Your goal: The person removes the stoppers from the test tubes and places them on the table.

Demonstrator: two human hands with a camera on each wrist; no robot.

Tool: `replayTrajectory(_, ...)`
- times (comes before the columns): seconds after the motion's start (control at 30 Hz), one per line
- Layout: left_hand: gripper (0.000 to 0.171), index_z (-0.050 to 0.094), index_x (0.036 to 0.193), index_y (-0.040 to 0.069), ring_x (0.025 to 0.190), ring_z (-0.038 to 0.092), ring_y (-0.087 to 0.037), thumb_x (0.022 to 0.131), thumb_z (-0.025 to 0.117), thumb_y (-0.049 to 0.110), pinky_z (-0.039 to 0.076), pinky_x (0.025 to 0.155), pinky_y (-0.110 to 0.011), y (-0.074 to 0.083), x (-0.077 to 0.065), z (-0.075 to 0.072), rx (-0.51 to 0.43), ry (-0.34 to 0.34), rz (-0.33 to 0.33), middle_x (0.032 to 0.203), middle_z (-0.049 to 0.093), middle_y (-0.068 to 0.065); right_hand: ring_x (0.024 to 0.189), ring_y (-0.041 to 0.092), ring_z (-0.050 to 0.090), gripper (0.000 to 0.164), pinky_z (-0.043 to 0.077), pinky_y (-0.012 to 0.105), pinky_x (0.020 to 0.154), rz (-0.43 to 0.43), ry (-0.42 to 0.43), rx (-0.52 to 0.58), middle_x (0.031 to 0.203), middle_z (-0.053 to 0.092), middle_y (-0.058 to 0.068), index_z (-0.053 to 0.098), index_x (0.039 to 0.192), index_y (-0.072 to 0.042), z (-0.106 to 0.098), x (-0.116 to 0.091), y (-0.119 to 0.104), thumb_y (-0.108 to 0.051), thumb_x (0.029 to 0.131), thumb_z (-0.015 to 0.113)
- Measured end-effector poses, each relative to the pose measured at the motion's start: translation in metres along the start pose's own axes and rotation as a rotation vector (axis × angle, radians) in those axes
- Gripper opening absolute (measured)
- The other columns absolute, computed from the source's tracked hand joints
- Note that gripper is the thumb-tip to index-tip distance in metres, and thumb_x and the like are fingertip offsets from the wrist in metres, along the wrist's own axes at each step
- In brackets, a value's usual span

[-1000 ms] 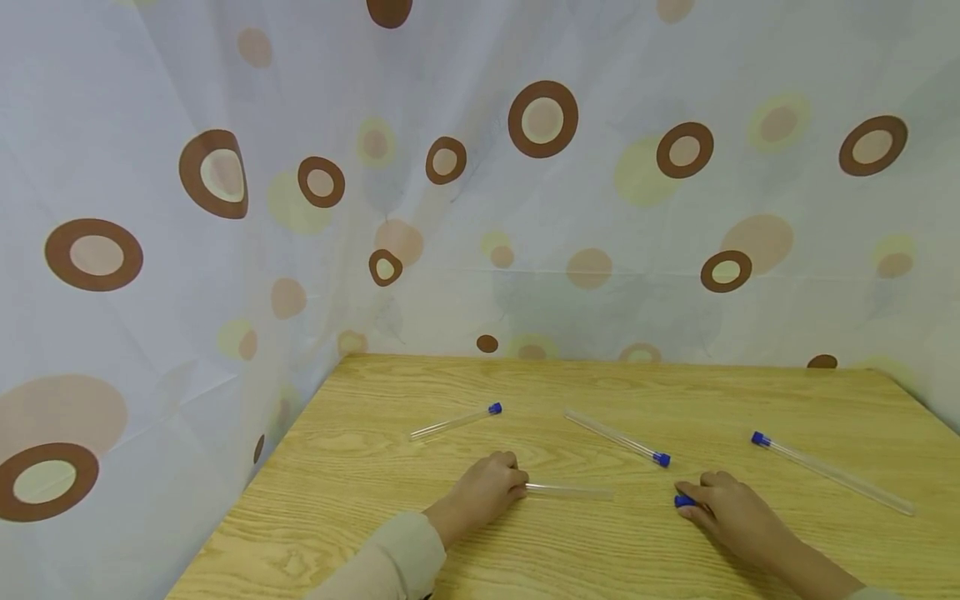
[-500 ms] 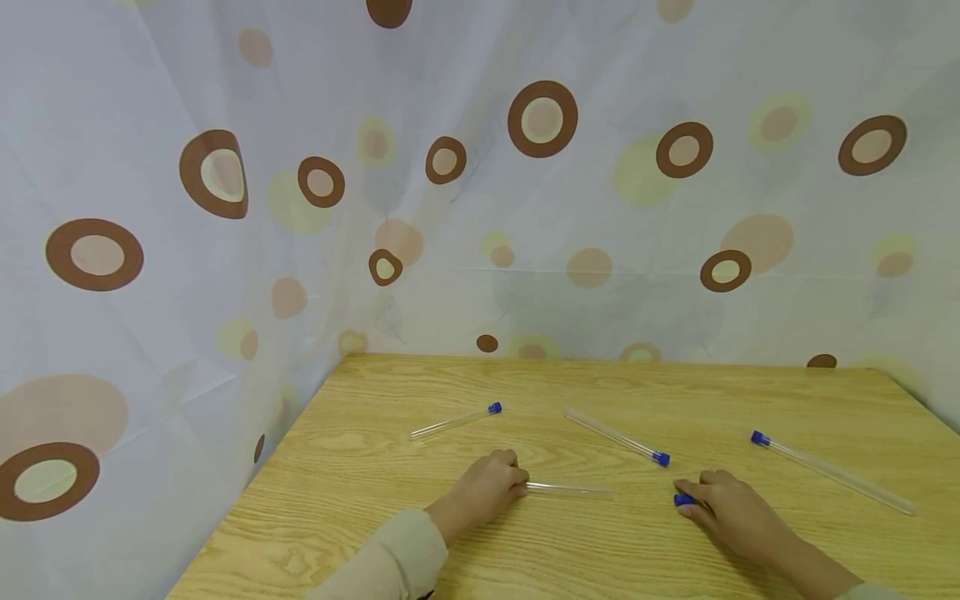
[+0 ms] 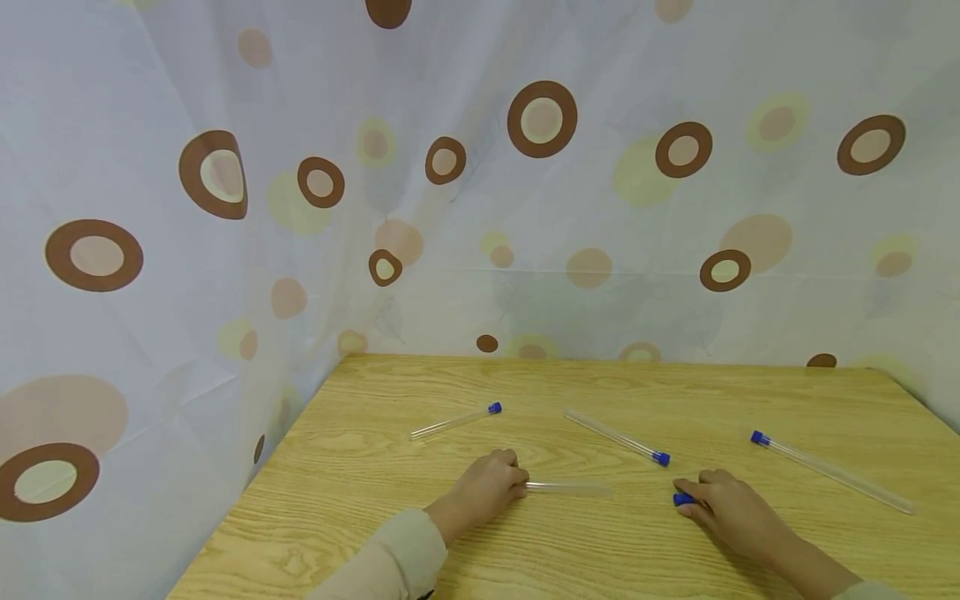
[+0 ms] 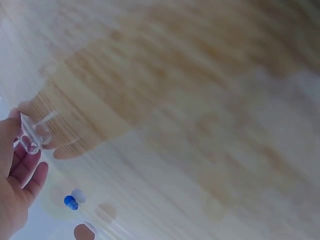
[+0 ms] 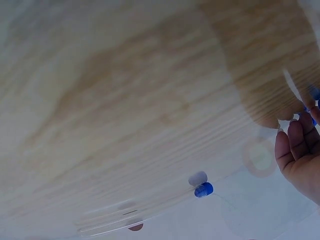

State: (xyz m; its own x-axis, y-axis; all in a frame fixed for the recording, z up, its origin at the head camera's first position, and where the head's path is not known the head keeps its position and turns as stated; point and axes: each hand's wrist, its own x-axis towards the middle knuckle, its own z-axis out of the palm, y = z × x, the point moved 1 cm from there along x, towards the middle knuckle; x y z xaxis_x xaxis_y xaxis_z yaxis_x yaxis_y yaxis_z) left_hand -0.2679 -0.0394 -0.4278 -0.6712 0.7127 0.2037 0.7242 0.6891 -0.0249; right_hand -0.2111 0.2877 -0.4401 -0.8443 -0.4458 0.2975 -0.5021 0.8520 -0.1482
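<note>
My left hand (image 3: 487, 486) pinches the closed end of a clear test tube (image 3: 566, 487), which lies low over the wood with its other end towards the right. In the left wrist view the tube's rounded end (image 4: 31, 144) shows between thumb and fingers. On the right, my right hand (image 3: 738, 512) pinches a small blue cap (image 3: 683, 499) close to the table, apart from the tube. Fingers hide part of that cap in the right wrist view, where only bits of blue (image 5: 315, 94) show at the edge.
Beyond my hands lie three clear tubes with blue caps: one at left (image 3: 453, 422), one in the middle (image 3: 618, 437), another at right (image 3: 836, 473). They rest on a wood-grain table (image 3: 315, 500). A patterned curtain (image 3: 465, 208) hangs behind and at left.
</note>
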Motion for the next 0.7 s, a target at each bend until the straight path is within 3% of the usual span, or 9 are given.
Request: replayTrajectory(0.7,0.015,0.072,0.093,0.016,0.071,0.051,-0.004,0.086,0.062,0.025,0.043,0.061,-0.008,-0.0021,0.0017,0.0017,0.023,0.022,0.023,0.083,0.058,0.003,0.062,-0.002,0.029,0.031,0.028,0.016,0.051,0.002,0.025,-0.038,0.070,0.044,-0.012,0.069,0.101,0.001,0.0000,0.0011,-0.0010,-0.024,0.082,0.068)
